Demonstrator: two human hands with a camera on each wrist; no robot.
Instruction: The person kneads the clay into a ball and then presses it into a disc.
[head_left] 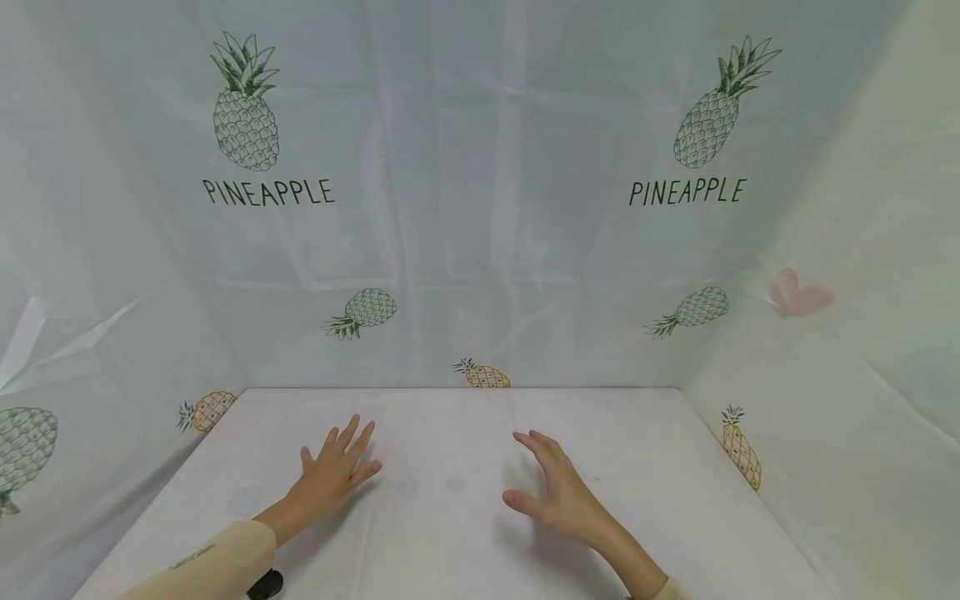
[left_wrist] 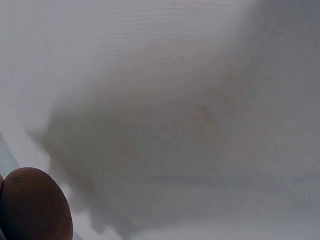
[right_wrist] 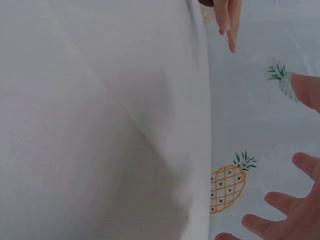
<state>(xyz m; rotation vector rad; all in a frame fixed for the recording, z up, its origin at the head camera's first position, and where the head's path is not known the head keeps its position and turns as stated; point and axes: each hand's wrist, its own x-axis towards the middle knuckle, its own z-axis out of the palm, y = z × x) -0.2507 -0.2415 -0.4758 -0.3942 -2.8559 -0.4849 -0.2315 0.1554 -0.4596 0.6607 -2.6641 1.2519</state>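
Observation:
Over the left part of a white tabletop (head_left: 450,533), my left hand (head_left: 327,477) has its fingers spread and holds nothing. My right hand (head_left: 558,492) hovers at the right with thumb and fingers apart, and nothing lies between them. Shadows fall on the cloth below both hands. The left wrist view shows mostly blurred white surface, with one fingertip (left_wrist: 35,205) in the lower left corner. In the right wrist view, spread fingers (right_wrist: 285,202) come in from the right edge, and part of the other hand (right_wrist: 227,20) appears at the top.
White sheeting (head_left: 480,208) printed with pineapples hangs behind the table and along both sides. A pink heart-like shape (head_left: 798,293) shows on the right sheet. A small black object (head_left: 266,585) sits under the left sleeve (head_left: 217,562). Faint bluish spots mark the tabletop.

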